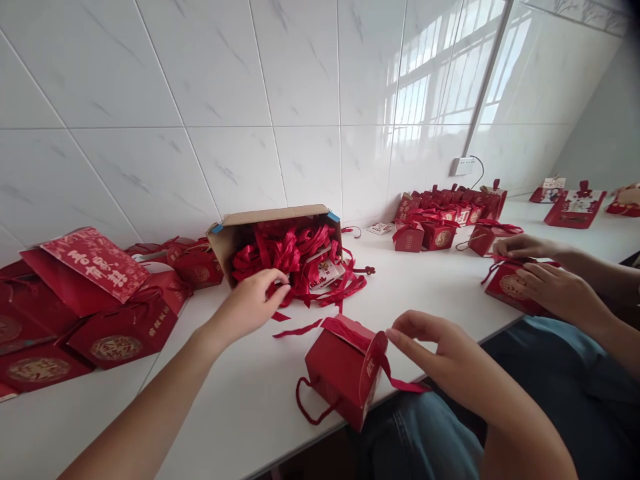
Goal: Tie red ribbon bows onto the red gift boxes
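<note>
The small red gift box stands at the front edge of the white tabletop. Its rounded top flap is up, and a red cord handle loops from its side. The right hand has a fingertip grip clenched on that flap, where a ribbon tail hangs down.

The left hand reaches into the tipped cardboard carton. Its fingers curl over the loose red ribbons, but I cannot tell whether its grip has closed on a strand.

The gift box looks like thin card: light, hollow and easily creased, so it is best held by its side walls or folded edges. The ribbons are limp, slick and tangled, so they should be pinched singly near an end.

The flat red paper bags at the left carry gold Chinese characters and round emblems, possibly a wedding greeting, too skewed to read. A printed card among the ribbons is illegible.

A co-worker's hands rest on another red box at the right.
</note>
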Action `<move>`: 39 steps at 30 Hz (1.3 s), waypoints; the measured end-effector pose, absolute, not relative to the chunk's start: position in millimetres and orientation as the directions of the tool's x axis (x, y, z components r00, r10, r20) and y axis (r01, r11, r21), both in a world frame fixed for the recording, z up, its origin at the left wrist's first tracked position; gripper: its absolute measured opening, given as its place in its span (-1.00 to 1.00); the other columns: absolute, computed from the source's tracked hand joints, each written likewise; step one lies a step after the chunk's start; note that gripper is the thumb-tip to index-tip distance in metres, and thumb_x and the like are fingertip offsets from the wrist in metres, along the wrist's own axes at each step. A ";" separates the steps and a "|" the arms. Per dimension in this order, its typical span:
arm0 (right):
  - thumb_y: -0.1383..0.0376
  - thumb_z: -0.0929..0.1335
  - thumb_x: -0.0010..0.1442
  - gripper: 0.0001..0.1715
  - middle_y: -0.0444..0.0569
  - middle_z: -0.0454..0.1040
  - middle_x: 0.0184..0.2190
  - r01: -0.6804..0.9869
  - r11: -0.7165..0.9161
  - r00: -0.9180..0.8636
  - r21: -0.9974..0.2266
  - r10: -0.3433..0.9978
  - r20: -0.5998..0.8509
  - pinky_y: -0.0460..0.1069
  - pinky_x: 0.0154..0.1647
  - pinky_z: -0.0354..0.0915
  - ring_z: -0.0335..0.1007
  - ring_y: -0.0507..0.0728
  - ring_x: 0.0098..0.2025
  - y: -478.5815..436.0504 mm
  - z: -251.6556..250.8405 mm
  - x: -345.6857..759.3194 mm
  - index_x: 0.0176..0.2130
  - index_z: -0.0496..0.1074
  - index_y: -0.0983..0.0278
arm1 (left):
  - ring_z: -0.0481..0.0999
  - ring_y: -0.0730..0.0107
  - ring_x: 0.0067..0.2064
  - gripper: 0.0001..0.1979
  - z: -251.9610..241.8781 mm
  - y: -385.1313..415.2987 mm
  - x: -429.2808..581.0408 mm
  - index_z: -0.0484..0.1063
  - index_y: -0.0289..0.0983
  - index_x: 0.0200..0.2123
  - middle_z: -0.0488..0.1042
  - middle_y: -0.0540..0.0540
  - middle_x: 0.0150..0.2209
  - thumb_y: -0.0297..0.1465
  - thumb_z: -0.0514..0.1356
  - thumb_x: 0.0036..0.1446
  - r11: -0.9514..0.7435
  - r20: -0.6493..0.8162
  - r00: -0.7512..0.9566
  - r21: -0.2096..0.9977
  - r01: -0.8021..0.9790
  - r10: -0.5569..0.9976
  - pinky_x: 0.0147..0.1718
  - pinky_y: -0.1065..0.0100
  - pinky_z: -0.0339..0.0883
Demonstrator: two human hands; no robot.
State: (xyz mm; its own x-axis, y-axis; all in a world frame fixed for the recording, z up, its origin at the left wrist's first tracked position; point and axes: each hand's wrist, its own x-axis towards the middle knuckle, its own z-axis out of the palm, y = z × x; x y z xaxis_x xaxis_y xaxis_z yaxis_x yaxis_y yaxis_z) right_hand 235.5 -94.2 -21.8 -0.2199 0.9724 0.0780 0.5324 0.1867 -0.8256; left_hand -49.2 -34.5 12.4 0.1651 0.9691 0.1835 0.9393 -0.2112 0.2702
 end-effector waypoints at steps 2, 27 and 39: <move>0.00 0.26 0.18 -0.61 -0.06 0.52 -0.38 0.518 0.199 -0.289 -0.832 0.956 0.048 -0.05 -0.36 0.26 0.41 0.12 -0.32 -93.8 -23.7 236.5 -0.37 0.44 0.24 | 0.44 0.25 -0.04 -0.65 8.0 -41.3 -36.6 0.36 -0.18 -0.06 0.45 -0.06 -0.02 -0.16 -0.04 0.22 -0.332 0.098 0.336 0.554 0.764 0.937 -0.08 0.31 0.32; 0.17 0.33 0.10 -0.76 -0.14 0.49 -0.54 0.565 0.188 -0.445 -0.803 0.889 -0.105 -0.10 -0.50 0.15 0.28 0.04 -0.50 -106.7 -21.1 238.0 -0.35 0.55 0.21 | 0.52 0.24 -0.38 -0.68 13.5 -58.8 -53.8 0.49 -0.12 -0.15 0.57 -0.07 -0.36 -0.38 0.04 0.04 -0.404 -0.361 0.445 0.187 0.895 0.820 -0.45 0.38 0.25; -0.02 0.31 0.12 -0.20 -0.04 0.54 -0.45 0.541 0.079 -0.339 -0.837 0.932 -0.131 -0.07 -0.47 0.27 0.41 0.10 -0.47 -99.7 -35.0 241.1 0.22 0.13 0.29 | 0.48 0.21 -0.55 -0.73 -17.2 -54.7 -33.0 0.43 -0.27 -0.24 0.54 -0.11 -0.53 -0.38 0.06 -0.03 -0.402 -0.478 0.456 0.218 0.889 0.751 -0.62 0.36 0.22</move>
